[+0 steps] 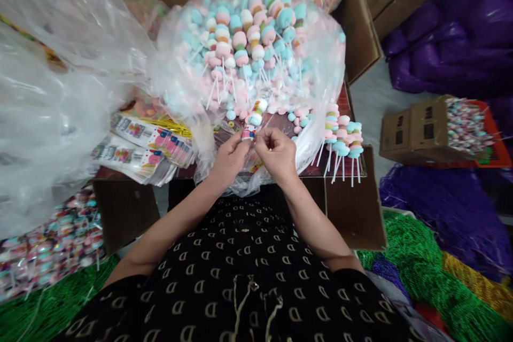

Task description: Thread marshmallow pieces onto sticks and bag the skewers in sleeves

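Note:
My left hand (pixel 230 159) is closed around a marshmallow skewer (pixel 257 111) in a clear wrapper with a printed end. The skewer points away from me, its white, green and orange pieces showing beyond my fingers. Close beside it, my right hand (pixel 278 156) is pinched at the wrapper's near end; what lies between those fingertips is too small to make out. A large clear plastic bag (pixel 332 48) lies spread under and behind my hands. On it rests a heap of pink, blue and white marshmallow skewers (pixel 240 40) with white sticks, among loose marshmallows (pixel 298 117).
Printed wrappers (pixel 132 131) lie stacked at the table's left. Several marshmallow skewers (pixel 340 131) overhang its right edge. Open cardboard boxes (pixel 355 197) stand below. Filled clear bags (pixel 60 117) crowd the left. On the right are a filled carton (pixel 414 131) and purple sacks (pixel 449 48).

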`<state>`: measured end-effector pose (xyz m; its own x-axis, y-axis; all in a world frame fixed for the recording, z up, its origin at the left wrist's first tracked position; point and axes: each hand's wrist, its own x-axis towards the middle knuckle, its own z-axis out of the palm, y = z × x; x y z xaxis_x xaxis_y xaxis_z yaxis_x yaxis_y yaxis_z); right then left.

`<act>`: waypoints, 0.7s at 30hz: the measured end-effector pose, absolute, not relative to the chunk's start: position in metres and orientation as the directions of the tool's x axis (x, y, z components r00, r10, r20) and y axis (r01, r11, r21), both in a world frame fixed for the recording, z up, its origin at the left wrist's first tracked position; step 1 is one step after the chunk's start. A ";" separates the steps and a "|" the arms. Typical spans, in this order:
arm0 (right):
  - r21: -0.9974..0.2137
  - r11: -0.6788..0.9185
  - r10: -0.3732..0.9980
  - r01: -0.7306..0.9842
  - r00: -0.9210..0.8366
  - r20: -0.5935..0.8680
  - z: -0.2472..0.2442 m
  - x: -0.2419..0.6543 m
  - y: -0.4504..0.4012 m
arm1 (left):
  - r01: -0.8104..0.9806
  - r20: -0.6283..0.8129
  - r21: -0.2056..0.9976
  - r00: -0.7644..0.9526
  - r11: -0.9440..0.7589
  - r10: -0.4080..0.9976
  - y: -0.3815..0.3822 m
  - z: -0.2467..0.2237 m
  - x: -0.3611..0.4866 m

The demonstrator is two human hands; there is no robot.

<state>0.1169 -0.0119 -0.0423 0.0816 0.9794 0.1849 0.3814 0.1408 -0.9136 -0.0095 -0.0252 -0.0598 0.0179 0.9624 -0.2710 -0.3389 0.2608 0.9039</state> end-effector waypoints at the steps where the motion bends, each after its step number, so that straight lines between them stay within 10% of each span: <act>1: -0.909 0.149 0.978 0.388 0.075 0.192 -0.041 0.116 -0.012 | -0.325 -0.262 0.913 -0.001 0.248 0.965 -0.025 -0.062 -0.009; 21: -0.950 0.192 0.973 0.246 0.078 0.216 -0.049 0.125 -0.030 | -0.258 -0.181 0.949 0.029 0.182 0.983 -0.018 -0.057 -0.020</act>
